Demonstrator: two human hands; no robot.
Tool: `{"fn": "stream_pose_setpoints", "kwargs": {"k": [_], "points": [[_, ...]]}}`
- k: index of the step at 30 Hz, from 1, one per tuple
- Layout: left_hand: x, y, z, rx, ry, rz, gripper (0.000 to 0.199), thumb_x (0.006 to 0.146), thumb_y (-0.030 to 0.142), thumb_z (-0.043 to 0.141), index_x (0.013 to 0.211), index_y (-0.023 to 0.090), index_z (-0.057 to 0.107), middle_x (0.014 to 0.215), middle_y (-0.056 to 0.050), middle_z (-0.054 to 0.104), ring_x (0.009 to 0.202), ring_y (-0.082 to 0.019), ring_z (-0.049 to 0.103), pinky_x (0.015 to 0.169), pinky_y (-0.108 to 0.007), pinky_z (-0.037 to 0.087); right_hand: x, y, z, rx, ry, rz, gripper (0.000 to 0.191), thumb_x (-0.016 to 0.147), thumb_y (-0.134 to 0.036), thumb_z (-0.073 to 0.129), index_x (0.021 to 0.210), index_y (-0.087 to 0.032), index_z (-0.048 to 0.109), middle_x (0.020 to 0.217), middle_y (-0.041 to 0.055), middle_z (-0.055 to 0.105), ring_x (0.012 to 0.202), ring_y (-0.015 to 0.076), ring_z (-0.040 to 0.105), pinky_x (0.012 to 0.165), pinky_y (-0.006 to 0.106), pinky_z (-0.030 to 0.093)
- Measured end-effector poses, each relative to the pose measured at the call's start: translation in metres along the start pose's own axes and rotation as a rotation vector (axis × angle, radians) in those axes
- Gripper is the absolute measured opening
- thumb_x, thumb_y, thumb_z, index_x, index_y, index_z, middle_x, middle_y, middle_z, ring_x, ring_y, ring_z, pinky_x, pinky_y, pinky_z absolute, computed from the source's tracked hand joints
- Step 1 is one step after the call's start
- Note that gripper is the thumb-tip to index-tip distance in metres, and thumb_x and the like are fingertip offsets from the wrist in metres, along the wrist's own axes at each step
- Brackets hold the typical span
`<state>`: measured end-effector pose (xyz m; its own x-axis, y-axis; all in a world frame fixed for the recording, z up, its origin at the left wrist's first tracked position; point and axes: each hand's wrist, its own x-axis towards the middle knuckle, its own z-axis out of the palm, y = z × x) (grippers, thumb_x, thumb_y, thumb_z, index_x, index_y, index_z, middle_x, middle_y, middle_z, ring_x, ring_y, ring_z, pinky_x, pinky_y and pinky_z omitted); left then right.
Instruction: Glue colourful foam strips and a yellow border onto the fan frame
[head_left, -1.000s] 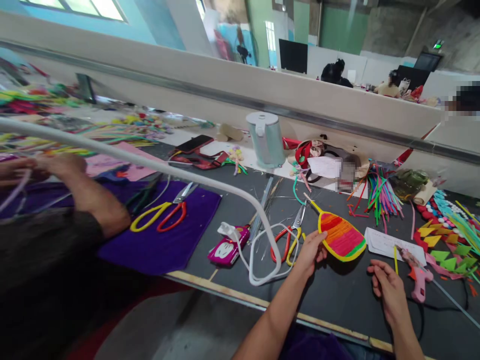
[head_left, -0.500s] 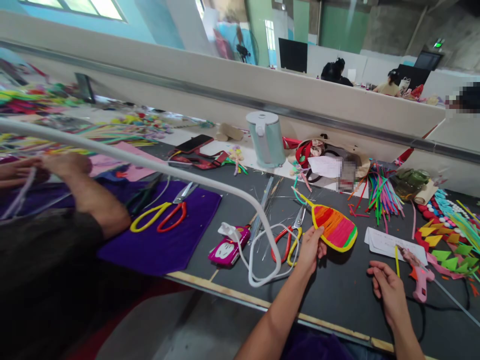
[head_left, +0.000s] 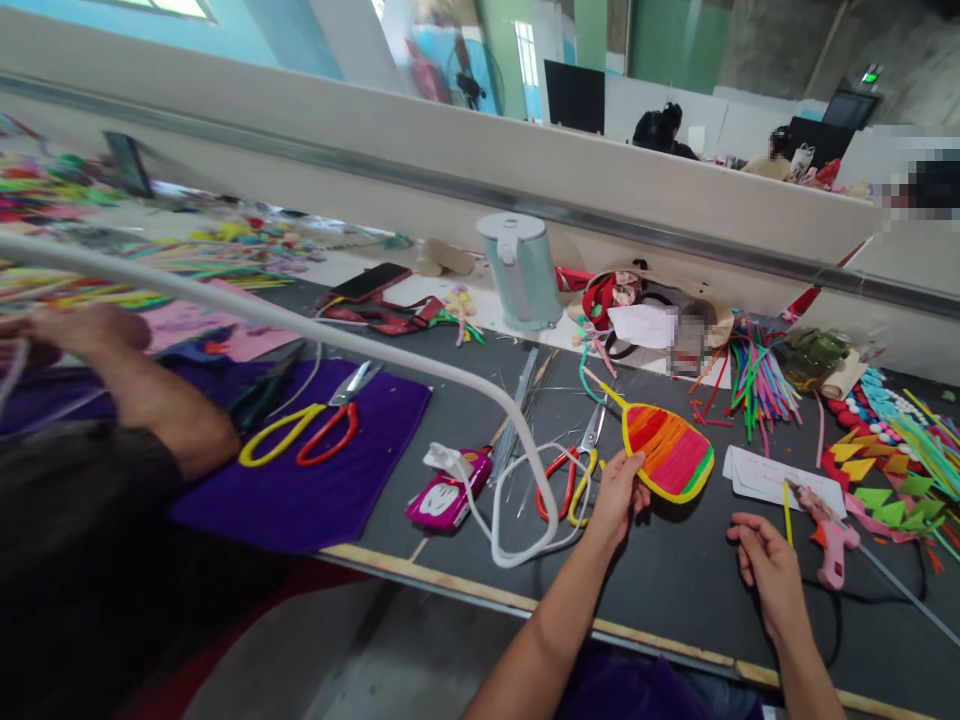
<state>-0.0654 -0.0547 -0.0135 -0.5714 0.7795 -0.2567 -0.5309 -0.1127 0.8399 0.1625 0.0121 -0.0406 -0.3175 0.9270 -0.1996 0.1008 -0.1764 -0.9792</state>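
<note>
My left hand (head_left: 622, 493) pinches the lower left edge of a small paddle-shaped craft piece (head_left: 667, 452), striped red, orange and pink with a green corner and a fuzzy yellow rim. Its yellow stem points up and left. My right hand (head_left: 766, 565) hovers over the dark tabletop, fingers loosely bent and apart, holding nothing. Just beyond it are a short yellow pipe cleaner (head_left: 787, 514) and a pink glue gun (head_left: 834, 545), whose nozzle lies on folded white paper (head_left: 780, 482). Red-and-yellow handled scissors (head_left: 576, 482) lie left of my left hand.
A white tube stand (head_left: 450, 372) loops across the table. Farther left, a co-worker's arm (head_left: 161, 395) rests by a purple cloth (head_left: 375, 450) with more scissors (head_left: 315, 430). A kettle (head_left: 523, 275) and bundled pipe cleaners (head_left: 763, 380) stand at the back.
The whole scene has shifted slightly left and up in view. Both my hands keep nearly the same pose, the left still pinching the paddle-shaped craft piece.
</note>
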Motion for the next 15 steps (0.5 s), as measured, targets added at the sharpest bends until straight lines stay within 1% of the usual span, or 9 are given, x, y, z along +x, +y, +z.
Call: {"fn": "stream_pose_setpoints", "kwargs": {"k": [10,15], "points": [[-0.0027,-0.0001,0.0053,-0.002,-0.089,-0.032,0.044,0.07,0.055,0.076,0.08,0.018,0.055,0.049,0.006,0.057,0.034,-0.007,0.052,0.031,-0.013,0.034,0.0018,0.0037,-0.0025,-0.009,-0.021,-0.02,0.05,0.075,-0.058,0.076,0.101,-0.016,0.068,0.075,0.0029,0.067,0.044,0.0059,0.041,0.035,0.018,0.031],[-0.0033,0.0019,0.0058,-0.004,-0.117,-0.03,0.045,0.069,0.056,0.077,0.083,0.017,0.057,0.051,0.005,0.059,0.036,-0.008,0.053,0.033,-0.014,0.037,0.0011,0.0031,-0.0027,-0.005,-0.022,-0.026,0.05,0.076,-0.058,0.075,0.102,-0.015,0.068,0.078,0.004,0.067,0.046,0.0066,0.043,0.035,0.018,0.032]]}}
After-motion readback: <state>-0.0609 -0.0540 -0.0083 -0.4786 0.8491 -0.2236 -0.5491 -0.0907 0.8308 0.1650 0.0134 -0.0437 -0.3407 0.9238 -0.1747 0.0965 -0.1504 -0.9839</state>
